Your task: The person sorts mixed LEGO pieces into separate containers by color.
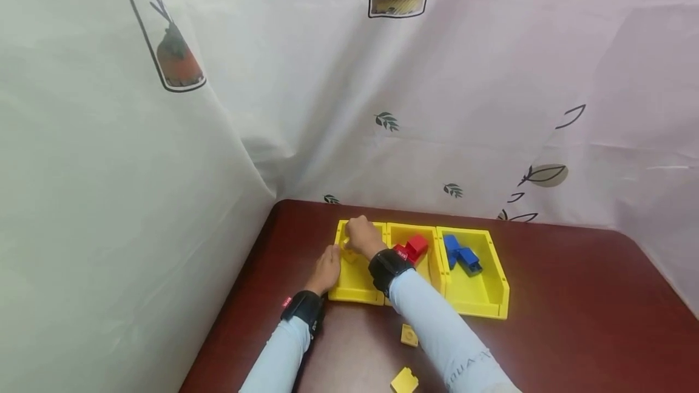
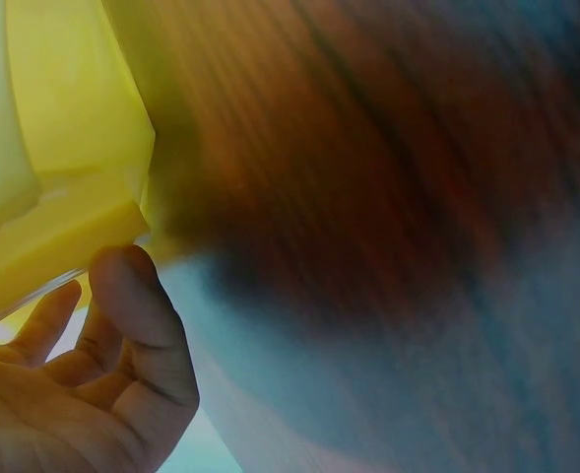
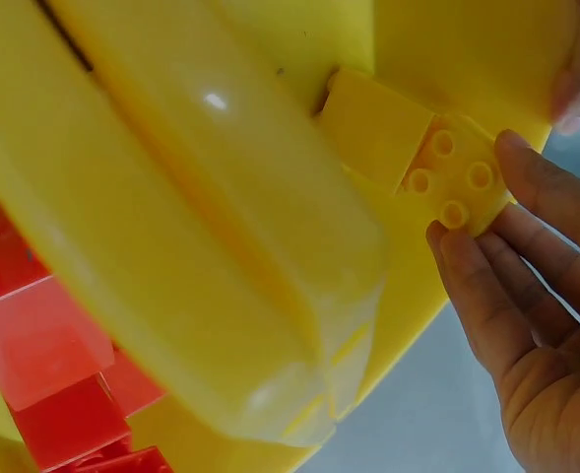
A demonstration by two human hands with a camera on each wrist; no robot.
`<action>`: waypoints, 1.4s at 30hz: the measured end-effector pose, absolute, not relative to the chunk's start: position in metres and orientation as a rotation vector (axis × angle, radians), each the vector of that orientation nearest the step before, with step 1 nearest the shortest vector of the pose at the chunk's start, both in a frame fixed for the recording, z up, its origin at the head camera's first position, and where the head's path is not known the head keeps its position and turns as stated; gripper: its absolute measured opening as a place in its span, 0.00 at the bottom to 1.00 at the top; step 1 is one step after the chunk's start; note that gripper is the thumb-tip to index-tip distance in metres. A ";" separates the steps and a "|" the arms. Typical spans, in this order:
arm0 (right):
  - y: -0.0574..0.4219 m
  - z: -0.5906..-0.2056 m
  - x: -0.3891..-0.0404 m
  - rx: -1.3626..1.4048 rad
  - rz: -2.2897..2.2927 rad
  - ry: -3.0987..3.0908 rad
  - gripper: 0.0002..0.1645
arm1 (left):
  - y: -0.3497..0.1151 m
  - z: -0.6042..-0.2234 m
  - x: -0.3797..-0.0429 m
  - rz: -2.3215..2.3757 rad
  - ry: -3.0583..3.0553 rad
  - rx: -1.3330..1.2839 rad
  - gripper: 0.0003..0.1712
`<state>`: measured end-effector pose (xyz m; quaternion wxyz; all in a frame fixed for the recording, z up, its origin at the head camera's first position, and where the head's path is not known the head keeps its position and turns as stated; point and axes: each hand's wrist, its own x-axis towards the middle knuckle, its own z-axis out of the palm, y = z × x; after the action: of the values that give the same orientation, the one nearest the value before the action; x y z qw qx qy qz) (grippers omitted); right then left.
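Yellow, square, four-studded plastic block (image 3: 457, 175) is pinched between thumb and fingers of the right hand (image 1: 364, 237), inside the leftmost yellow plastic bin (image 1: 355, 294), just beside a second yellow plastic block (image 3: 373, 128). Bin's outer left side is touched by the left hand (image 1: 326, 268); whether it is gripped cannot be told. Red plastic blocks (image 1: 417, 245) are contained in the middle bin (image 1: 409, 231). Two loose yellow blocks (image 1: 405, 380) are seen on the dark-red worktop (image 1: 573, 296).

From my end: three yellow bins (image 1: 474, 298), two hands (image 1: 326, 268), two yellow bricks (image 1: 405, 381) on one table (image 1: 573, 302), plus at least two binned. Red bricks (image 1: 417, 245) and blue bricks (image 1: 468, 259) overlap, so I can't tally those.
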<state>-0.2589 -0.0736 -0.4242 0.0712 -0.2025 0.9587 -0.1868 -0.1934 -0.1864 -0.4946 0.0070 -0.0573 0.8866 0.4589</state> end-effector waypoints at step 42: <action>0.030 -0.419 -0.107 -1.277 -0.409 2.649 0.18 | -0.189 -0.495 -0.195 1.435 2.761 -0.219 0.27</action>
<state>-0.1073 0.0298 -0.4186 0.0863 -0.4284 0.8889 -0.1374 -0.1945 -0.1892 -0.4952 0.0110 -0.0702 0.8850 0.4600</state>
